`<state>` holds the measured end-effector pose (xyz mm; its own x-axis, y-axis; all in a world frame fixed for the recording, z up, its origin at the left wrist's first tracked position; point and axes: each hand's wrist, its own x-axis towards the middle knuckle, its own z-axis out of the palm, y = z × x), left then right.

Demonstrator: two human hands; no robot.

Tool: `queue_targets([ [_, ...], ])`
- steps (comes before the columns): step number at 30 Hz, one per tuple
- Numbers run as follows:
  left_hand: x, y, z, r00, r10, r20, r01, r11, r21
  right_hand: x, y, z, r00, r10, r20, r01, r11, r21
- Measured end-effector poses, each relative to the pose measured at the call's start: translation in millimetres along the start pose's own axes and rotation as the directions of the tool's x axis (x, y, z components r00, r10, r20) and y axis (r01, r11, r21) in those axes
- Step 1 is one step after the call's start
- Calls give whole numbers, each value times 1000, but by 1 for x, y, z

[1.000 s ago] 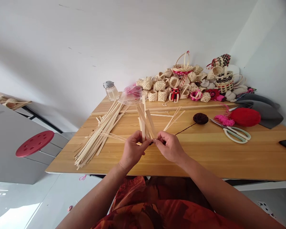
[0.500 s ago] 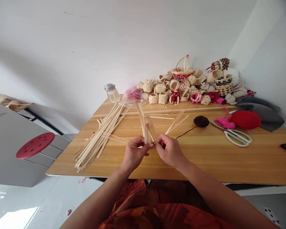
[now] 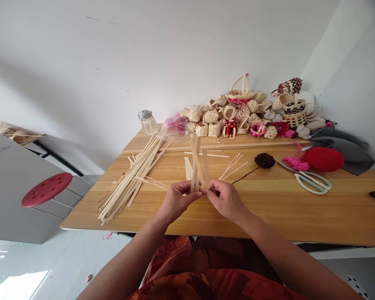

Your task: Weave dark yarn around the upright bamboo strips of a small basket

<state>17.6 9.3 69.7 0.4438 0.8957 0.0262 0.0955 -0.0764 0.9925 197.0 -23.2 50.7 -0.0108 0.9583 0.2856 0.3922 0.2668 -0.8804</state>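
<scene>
While left grip [image 3: 175,202] and right grip [image 3: 226,200] pinch pale strips [image 3: 197,163], the wooden table [image 3: 268,210] abuts a white wall [image 3: 175,50].

Your hands [image 3: 203,200] have tipped the pale flat bamboo strips [image 3: 197,166] from leaning left to nearly upright, bunched tighter.

No lettering, label or number can be read anywhere.

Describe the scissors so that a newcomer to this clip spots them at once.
On the wooden table, look right of the right hand. The scissors lie flat in front of the red yarn ball, blades toward the dark brown yarn ball. Pale looped handles mark them out from the yarn.
</scene>
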Motion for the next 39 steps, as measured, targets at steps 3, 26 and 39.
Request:
queue_targets([
  [3, 0, 0, 1, 999, 32, -35, -33, 999, -24, 0, 3, -3, 997, 7, 71, -10, 999, 40],
  [26, -11, -10, 10, 1000, 11, 23, -8, 994, -110, 4, 11, -13, 963, 165, 211, -205, 961, 184],
  [39, -10, -8, 8, 994, 104, 12, -104, 963, 248, 2, 11, -14, 985, 119, 126, -118, 993, -13],
])
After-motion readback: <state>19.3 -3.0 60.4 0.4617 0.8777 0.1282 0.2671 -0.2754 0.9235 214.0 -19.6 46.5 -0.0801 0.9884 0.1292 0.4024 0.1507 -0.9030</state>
